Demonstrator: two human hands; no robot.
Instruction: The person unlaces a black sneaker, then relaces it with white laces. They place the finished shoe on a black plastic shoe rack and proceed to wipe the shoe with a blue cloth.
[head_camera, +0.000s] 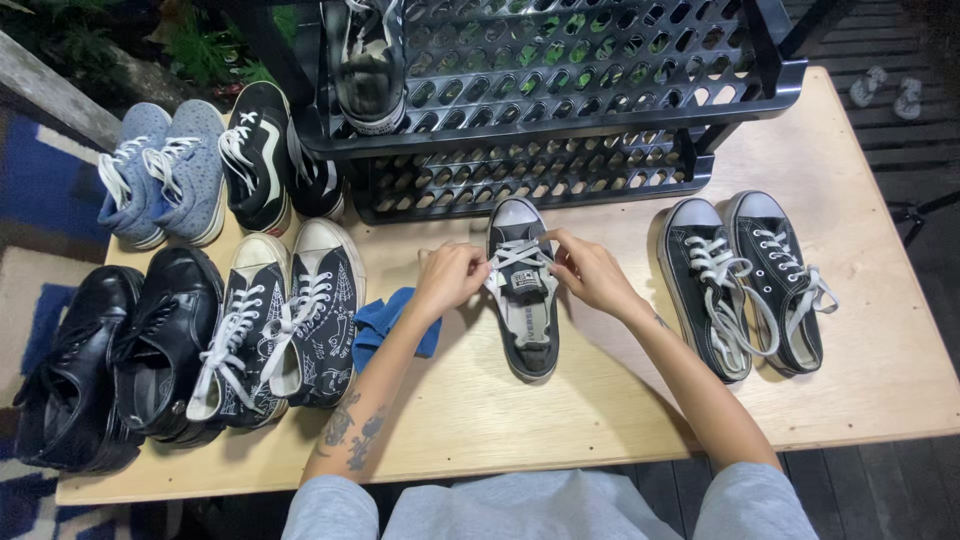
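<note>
A black low-top sneaker (527, 320) with a white toe cap lies in the middle of the wooden table (600, 400), toe pointing away from me. My left hand (448, 277) pinches its white lace on the left side of the tongue. My right hand (590, 270) grips the lace on the right side. Both hands sit over the upper eyelets, fingers closed on the lace. A blue cloth (385, 322) lies under my left forearm.
A matching pair of black sneakers (745, 285) lies at the right. Patterned black sneakers (285, 325), black leather shoes (110, 360), blue sneakers (165, 170) and black-and-white shoes (262, 155) crowd the left. A black plastic rack (560, 100) holding one sneaker (368, 60) stands at the back.
</note>
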